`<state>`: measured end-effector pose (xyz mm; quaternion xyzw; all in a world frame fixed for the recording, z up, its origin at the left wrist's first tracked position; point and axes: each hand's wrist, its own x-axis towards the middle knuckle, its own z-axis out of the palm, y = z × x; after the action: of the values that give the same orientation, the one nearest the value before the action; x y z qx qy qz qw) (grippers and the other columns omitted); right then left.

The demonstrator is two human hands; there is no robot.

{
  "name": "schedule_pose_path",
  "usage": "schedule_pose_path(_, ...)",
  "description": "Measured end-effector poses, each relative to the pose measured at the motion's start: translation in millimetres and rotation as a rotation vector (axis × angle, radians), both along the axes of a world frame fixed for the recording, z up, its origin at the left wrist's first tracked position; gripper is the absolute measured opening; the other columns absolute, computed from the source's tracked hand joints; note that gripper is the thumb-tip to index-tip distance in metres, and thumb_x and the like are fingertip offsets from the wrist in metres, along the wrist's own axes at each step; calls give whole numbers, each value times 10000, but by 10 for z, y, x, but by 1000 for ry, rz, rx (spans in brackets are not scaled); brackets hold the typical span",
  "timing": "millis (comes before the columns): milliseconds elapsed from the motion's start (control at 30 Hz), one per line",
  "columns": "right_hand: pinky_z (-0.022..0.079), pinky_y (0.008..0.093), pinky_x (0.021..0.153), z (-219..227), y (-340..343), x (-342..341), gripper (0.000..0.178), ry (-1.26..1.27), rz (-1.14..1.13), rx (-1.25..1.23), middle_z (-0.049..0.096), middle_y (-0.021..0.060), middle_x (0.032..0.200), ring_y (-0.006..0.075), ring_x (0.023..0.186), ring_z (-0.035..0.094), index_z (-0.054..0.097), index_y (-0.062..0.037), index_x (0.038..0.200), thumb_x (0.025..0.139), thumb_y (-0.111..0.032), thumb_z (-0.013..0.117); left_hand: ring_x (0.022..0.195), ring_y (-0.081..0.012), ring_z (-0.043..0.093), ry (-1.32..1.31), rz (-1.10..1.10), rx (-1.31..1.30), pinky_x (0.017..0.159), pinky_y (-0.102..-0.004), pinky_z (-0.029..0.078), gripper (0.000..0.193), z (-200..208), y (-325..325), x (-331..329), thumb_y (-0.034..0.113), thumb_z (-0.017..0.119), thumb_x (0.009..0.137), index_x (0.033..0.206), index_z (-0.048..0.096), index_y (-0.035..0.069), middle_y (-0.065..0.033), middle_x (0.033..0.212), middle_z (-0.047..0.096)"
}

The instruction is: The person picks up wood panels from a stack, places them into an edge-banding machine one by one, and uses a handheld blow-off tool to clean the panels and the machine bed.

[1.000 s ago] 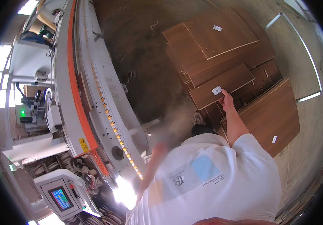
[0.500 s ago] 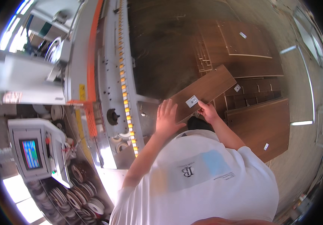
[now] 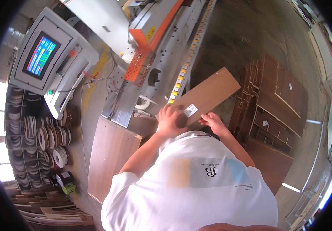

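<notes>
I have a long brown wood-grain board (image 3: 215, 89) in front of me, slanting away to the right. A white label (image 3: 191, 110) is stuck on its upper face. At the board's near left end, my left hand (image 3: 169, 121) is laid over the top with its fingers bent round the end; its thumb is hard to make out. My right hand (image 3: 213, 122) pinches the near long edge beside the label, thumb on top and the other fingers mostly hidden beneath.
A machine bed with a yellow-studded roller track (image 3: 182, 72) runs away ahead. Left stands a control console (image 3: 54, 57) above reels of edge tape (image 3: 60, 157). More brown boards lie stacked (image 3: 268, 156) at right, and brown panels (image 3: 110, 156) stand near my left arm.
My view and body have turned left, bringing the console and left-hand panels further in. My left hand has gone from spread fingers to bent over the board's end; the right keeps its pinch.
</notes>
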<state>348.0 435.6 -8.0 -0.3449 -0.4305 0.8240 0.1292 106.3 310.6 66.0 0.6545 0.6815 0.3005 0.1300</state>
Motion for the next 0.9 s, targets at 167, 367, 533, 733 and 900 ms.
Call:
schedule_pose_path(167,499,266,829,187,-158,-242,483,-87,-65,-3,636,68,1170,120,942,613,480,-48,1397,997,-289,604,1309,-396,422,83,245,57,1084,-535,313,667,-179,-553,-618,306,885,506,1103,643,133,-86,1289,556)
schedule_pose_path(367,513,267,754,-166,-166,42,477,-223,-204,6,662,81,1141,124,878,628,508,-58,1387,973,-258,635,1311,-387,426,166,482,35,1078,-538,329,633,-322,-1000,-1295,296,877,516,1084,645,141,-78,1280,563)
schedule_pose_path(533,517,275,748,-450,-187,385,419,-377,-269,-20,666,52,1120,107,881,634,525,-89,1359,994,-274,616,1361,-380,384,196,607,-31,1107,-535,320,604,-532,-1171,-1735,345,865,556,1091,656,158,-54,1318,551)
schedule_pose_path(733,535,288,743,-1288,-369,1101,406,-434,-317,125,691,68,1066,150,879,663,590,-50,1280,938,-240,701,1350,-279,451,360,638,-33,1090,-461,368,565,-742,-1120,-2013,352,791,689,1196,649,148,-41,1369,578)
schedule_pose_path(900,533,300,834,-1244,-617,1429,443,-653,-349,70,707,98,1057,171,964,668,626,-10,1244,903,-270,735,1383,-258,443,459,670,-191,1049,-436,397,553,-761,-898,-1942,396,699,825,1308,616,140,-50,1458,532)
